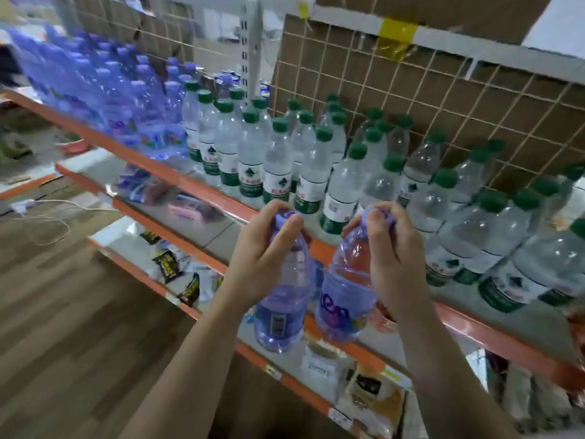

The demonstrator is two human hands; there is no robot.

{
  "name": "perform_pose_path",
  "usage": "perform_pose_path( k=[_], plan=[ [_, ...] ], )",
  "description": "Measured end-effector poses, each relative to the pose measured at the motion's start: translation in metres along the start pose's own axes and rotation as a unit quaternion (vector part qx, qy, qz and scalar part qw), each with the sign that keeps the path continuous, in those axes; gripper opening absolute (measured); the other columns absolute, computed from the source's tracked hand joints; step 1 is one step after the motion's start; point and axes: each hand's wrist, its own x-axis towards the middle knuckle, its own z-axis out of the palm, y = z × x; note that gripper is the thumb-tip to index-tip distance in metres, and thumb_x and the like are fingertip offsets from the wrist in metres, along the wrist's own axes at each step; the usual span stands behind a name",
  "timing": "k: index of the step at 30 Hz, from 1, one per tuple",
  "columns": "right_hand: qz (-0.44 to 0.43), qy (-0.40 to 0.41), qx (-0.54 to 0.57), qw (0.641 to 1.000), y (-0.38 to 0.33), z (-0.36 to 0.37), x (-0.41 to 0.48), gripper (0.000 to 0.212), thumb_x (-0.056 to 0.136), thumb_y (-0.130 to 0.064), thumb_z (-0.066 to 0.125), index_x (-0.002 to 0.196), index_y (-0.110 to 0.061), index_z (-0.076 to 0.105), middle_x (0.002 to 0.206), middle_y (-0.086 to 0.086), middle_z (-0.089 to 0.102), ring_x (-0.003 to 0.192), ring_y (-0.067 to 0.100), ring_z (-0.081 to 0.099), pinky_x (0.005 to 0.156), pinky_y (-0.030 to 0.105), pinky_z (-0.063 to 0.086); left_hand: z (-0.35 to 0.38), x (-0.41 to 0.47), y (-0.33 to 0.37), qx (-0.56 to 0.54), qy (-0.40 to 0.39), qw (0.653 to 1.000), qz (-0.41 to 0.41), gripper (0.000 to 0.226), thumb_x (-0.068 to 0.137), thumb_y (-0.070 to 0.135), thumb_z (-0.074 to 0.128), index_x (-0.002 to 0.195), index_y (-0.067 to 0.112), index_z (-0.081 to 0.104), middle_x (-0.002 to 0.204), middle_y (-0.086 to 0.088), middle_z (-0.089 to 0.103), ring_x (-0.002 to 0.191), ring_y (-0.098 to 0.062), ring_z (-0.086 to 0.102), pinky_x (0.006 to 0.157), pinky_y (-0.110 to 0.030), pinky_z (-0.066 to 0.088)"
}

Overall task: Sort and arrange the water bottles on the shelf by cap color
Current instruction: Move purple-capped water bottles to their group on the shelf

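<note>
My left hand (269, 248) grips a purple-capped bottle (281, 299) by its neck, in front of the orange shelf edge (218, 198). Beside it, my right hand (392, 248) grips a second purple-capped bottle (345, 299) round its cap and neck. Both bottles hang in the air below the top shelf level. On that shelf, several purple-capped bottles (126, 99) stand at the left. Several green-capped bottles (278, 153) fill the middle, and more green-capped bottles (493, 236) stand at the right.
A wire grid with cardboard behind it (411, 106) backs the shelf. Lower shelves (202, 229) hold small packets (171, 264) and boxes (370, 388). A wooden floor (63, 312) lies at the left, with a white cable (47, 213) on it.
</note>
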Motion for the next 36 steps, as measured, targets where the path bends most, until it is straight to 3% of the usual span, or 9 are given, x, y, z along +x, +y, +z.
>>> perform_pose_path(
  k=[7,11,13,17,23,28,30,33,36],
  plan=[
    [0.003,-0.052,0.032,0.998,-0.015,0.131,0.031,0.019,0.094,-0.040,0.043,0.084,-0.026,0.052,0.058,-0.009,0.047,0.050,0.002,0.042,0.050,0.020,0.037,-0.122,0.012,-0.040,0.090,0.069,0.993,-0.011,0.029,0.098,0.049,0.045,0.087,0.023,0.054,0.074,-0.003,0.060,0.067,-0.021,0.058,0.063,-0.042,0.047],
    [0.002,-0.037,0.045,0.998,-0.033,0.205,0.055,0.019,0.093,-0.045,0.041,0.085,-0.032,0.052,0.065,0.009,0.059,0.056,0.019,0.053,0.053,0.030,0.042,-0.199,0.030,-0.056,0.097,0.070,0.993,-0.013,0.030,0.099,0.049,0.046,0.092,0.021,0.055,0.075,-0.005,0.062,0.069,-0.027,0.060,0.066,-0.047,0.048],
    [0.006,-0.035,0.060,0.998,-0.041,0.243,0.065,0.018,0.094,-0.045,0.042,0.085,-0.035,0.053,0.075,0.017,0.062,0.066,0.030,0.057,0.058,0.036,0.044,-0.238,0.038,-0.064,0.105,0.076,0.992,-0.008,0.027,0.099,0.047,0.046,0.090,0.023,0.055,0.077,0.002,0.062,0.072,-0.017,0.061,0.069,-0.037,0.050],
    [0.003,-0.037,0.065,0.997,-0.048,0.308,0.085,0.020,0.095,-0.045,0.041,0.085,-0.033,0.053,0.074,0.003,0.064,0.067,0.014,0.060,0.062,0.020,0.044,-0.297,0.058,-0.079,0.133,0.095,0.987,-0.006,0.021,0.098,0.039,0.047,0.088,0.022,0.053,0.073,0.015,0.053,0.068,0.001,0.051,0.065,-0.008,0.038],
    [0.006,-0.059,0.082,0.995,-0.056,0.380,0.120,0.018,0.094,-0.048,0.042,0.084,-0.039,0.054,0.081,0.004,0.067,0.068,0.015,0.061,0.063,0.028,0.047,-0.358,0.091,-0.110,0.127,0.107,0.986,-0.017,0.030,0.097,0.042,0.046,0.090,0.014,0.054,0.071,0.002,0.053,0.066,-0.006,0.050,0.064,-0.015,0.040],
    [0.010,-0.056,0.089,0.994,-0.053,0.433,0.160,0.017,0.094,-0.049,0.043,0.086,-0.038,0.054,0.078,0.005,0.069,0.070,0.027,0.063,0.068,0.049,0.052,-0.395,0.135,-0.143,0.110,0.089,0.990,-0.015,0.030,0.098,0.044,0.047,0.092,0.015,0.055,0.076,-0.006,0.060,0.072,-0.027,0.057,0.070,-0.040,0.046],
    [0.009,-0.061,0.095,0.994,-0.048,0.454,0.177,0.021,0.094,-0.048,0.042,0.090,-0.031,0.054,0.077,0.002,0.070,0.071,0.028,0.064,0.071,0.051,0.052,-0.410,0.158,-0.156,0.113,0.089,0.990,-0.004,0.027,0.098,0.045,0.047,0.092,0.020,0.054,0.073,0.002,0.058,0.066,-0.018,0.055,0.065,-0.032,0.045],
    [-0.003,-0.056,0.085,0.995,-0.040,0.483,0.203,0.024,0.093,-0.048,0.041,0.089,-0.027,0.052,0.076,0.001,0.067,0.070,0.018,0.063,0.069,0.035,0.050,-0.430,0.197,-0.174,0.123,0.094,0.988,0.002,0.022,0.098,0.044,0.047,0.092,0.024,0.054,0.075,0.006,0.060,0.066,-0.004,0.056,0.064,-0.020,0.044],
    [-0.006,-0.057,0.065,0.996,-0.034,0.505,0.222,0.022,0.093,-0.049,0.039,0.089,-0.031,0.050,0.078,0.000,0.068,0.058,0.004,0.055,0.057,0.016,0.040,-0.446,0.230,-0.189,0.119,0.092,0.989,-0.001,0.024,0.098,0.044,0.047,0.092,0.021,0.053,0.076,-0.003,0.064,0.069,-0.021,0.061,0.067,-0.034,0.048]
  ],
)
